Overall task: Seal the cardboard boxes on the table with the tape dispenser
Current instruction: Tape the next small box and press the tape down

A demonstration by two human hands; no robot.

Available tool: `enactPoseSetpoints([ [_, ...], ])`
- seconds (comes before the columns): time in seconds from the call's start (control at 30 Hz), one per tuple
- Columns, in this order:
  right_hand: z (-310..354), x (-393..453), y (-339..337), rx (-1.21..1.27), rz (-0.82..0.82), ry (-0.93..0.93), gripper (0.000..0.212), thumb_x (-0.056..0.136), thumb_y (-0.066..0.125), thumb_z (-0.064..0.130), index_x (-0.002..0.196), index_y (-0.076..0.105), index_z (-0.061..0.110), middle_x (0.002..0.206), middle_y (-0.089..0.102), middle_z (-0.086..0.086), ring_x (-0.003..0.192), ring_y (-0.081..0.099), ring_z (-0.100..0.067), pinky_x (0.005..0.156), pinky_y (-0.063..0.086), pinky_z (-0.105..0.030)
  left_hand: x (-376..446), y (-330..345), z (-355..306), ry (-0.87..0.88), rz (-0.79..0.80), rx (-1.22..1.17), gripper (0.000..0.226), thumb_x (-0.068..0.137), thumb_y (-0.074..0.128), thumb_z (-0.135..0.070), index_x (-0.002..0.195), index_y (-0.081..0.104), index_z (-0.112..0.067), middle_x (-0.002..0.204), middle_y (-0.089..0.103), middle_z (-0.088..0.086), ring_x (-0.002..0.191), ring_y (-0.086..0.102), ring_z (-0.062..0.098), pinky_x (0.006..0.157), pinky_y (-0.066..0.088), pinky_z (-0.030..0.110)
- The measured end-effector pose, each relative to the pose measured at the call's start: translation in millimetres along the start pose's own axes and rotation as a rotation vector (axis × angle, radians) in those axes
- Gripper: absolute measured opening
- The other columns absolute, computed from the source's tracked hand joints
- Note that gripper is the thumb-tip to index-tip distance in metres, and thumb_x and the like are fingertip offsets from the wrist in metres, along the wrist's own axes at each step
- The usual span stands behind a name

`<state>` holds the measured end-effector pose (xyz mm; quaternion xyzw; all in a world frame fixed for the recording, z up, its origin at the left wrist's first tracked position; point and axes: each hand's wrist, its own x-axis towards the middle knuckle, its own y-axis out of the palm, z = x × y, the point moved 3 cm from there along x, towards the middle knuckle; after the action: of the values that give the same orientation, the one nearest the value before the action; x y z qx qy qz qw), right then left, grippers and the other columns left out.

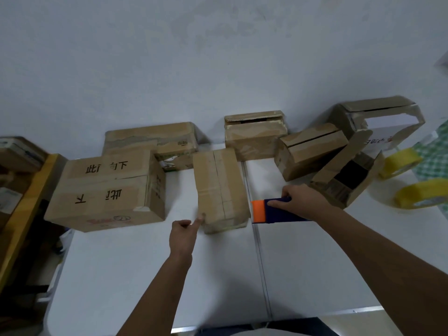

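Head view: white table (145,275), several cardboard boxes along the far edge.
Middle box (219,187): flaps closed, lying near table centre.
Left hand (183,235): loosely curled, index fingertip touching middle box's near-left corner.
Right hand (300,197): gripping tape dispenser (271,211), just right of middle box.
Tape rolls (421,194): yellow, far right.

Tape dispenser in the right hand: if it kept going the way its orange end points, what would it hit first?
Probably the small upright box: the tape dispenser in the right hand points left, its orange end almost at that box's right side.
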<state>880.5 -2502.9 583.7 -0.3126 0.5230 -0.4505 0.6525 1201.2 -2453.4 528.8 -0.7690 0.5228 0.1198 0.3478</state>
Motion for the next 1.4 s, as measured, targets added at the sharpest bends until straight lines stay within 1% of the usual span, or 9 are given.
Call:
enactPoseSetpoints([
  [0.1,-0.2,5.8,3.5,-0.008,0.012,0.004,0.050,0.083,0.052,0.072,0.093,0.054,0.022,0.089,0.061,0.001,0.076,0.058,-0.010,0.073,0.054,-0.028,1.1,4.4,2.7,0.001,-0.005,0.026,0.050,0.080,0.077,-0.047,0.106,0.050,-0.015,0.091,0.052,-0.008,0.093,0.052,0.019,0.077,0.040,0.029],
  [0.23,0.4,13.0,8.6,-0.011,0.022,0.014,0.048,0.082,0.050,0.073,0.086,0.051,0.025,0.083,0.058,0.004,0.073,0.058,-0.009,0.070,0.054,-0.027,5.3,6.6,4.1,0.015,-0.019,0.033,0.047,0.082,0.077,-0.043,0.106,0.050,-0.014,0.091,0.054,-0.003,0.081,0.052,0.008,0.061,0.037,0.021],
  [0.5,11.3,8.9,21.6,-0.004,0.054,0.038,0.055,0.083,0.046,0.075,0.093,0.056,0.022,0.090,0.063,0.000,0.079,0.060,-0.014,0.077,0.055,-0.034,26.1,-12.9,-3.0,0.055,0.027,0.151,0.045,0.079,0.081,-0.041,0.105,0.055,-0.016,0.093,0.057,-0.006,0.080,0.050,0.001,0.060,0.033,0.019],
  [0.67,24.4,-2.7,35.7,0.025,0.043,0.049,0.061,0.083,0.045,0.076,0.096,0.061,0.020,0.092,0.065,-0.001,0.078,0.061,-0.015,0.076,0.056,-0.033,35.2,-30.7,-0.3,0.071,0.012,0.169,0.044,0.078,0.082,-0.040,0.105,0.056,-0.016,0.093,0.058,-0.001,0.081,0.053,0.008,0.061,0.038,0.022],
  [0.83,29.6,-7.8,43.5,0.051,0.029,0.072,0.062,0.082,0.043,0.077,0.095,0.060,0.019,0.091,0.064,-0.002,0.077,0.061,-0.015,0.074,0.055,-0.033,35.0,-35.3,2.9,0.064,0.021,0.172,0.048,0.078,0.081,-0.043,0.106,0.054,-0.015,0.092,0.056,-0.003,0.081,0.052,0.006,0.060,0.037,0.022],
  [1.0,33.7,-5.1,43.8,0.038,0.032,0.062,0.060,0.085,0.044,0.074,0.099,0.060,0.018,0.093,0.064,-0.004,0.079,0.061,-0.017,0.073,0.053,-0.031,32.9,-38.0,2.9,0.070,0.051,0.198,0.050,0.078,0.079,-0.048,0.106,0.054,-0.015,0.093,0.057,-0.004,0.088,0.057,0.014,0.064,0.039,0.024],
  [1.1,34.0,-4.3,45.9,0.037,0.037,0.060,0.060,0.085,0.044,0.073,0.100,0.061,0.017,0.093,0.065,-0.004,0.079,0.062,-0.017,0.074,0.053,-0.031,33.0,-40.6,1.8,0.068,0.072,0.225,0.050,0.077,0.079,-0.051,0.106,0.056,-0.017,0.097,0.058,-0.005,0.099,0.056,0.019,0.077,0.041,0.028],
  [1.27,35.4,-4.9,47.8,0.022,0.047,0.071,0.061,0.086,0.043,0.073,0.100,0.060,0.017,0.095,0.065,-0.005,0.081,0.062,-0.018,0.079,0.055,-0.034,36.1,-43.6,1.5,0.033,0.157,0.277,0.057,0.080,0.074,-0.056,0.109,0.065,-0.009,0.111,0.065,0.006,0.107,0.059,0.026,0.086,0.045,0.034],
  [1.4,37.4,-7.0,47.8,0.024,0.038,0.071,0.058,0.087,0.043,0.072,0.098,0.058,0.017,0.091,0.062,-0.003,0.079,0.061,-0.017,0.075,0.053,-0.031,31.7,-44.9,-6.1,0.081,0.166,0.349,0.054,0.086,0.065,-0.057,0.112,0.065,-0.010,0.112,0.066,0.004,0.106,0.059,0.023,0.087,0.044,0.032],
])
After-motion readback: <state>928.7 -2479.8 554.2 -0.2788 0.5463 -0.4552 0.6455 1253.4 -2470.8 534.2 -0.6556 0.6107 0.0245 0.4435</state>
